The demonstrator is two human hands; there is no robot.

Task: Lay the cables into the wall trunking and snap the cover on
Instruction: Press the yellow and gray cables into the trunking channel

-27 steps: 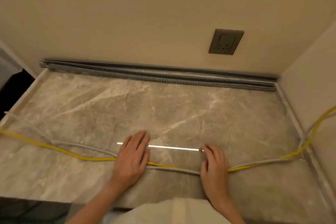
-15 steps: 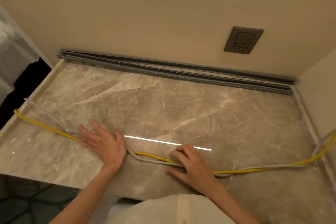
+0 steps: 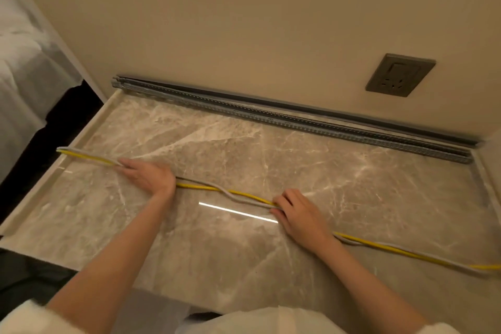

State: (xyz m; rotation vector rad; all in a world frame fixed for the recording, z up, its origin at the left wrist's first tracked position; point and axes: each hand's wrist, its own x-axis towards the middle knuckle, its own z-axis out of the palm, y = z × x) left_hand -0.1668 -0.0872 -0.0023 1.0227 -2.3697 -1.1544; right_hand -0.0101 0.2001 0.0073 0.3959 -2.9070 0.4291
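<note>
While the left hand (image 3: pixel 151 176) presses flat on the cables (image 3: pixel 238 196), the right hand (image 3: pixel 299 214) pinches them.

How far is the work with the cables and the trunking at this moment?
Early stage. Done: nothing is in the trunking yet; it lies open along the wall. In hand: the left hand and right hand press the yellow cable and grey cable onto the marble top, where they lie side by side. Left: laying both cables in the channel and snapping on the cover.
</note>
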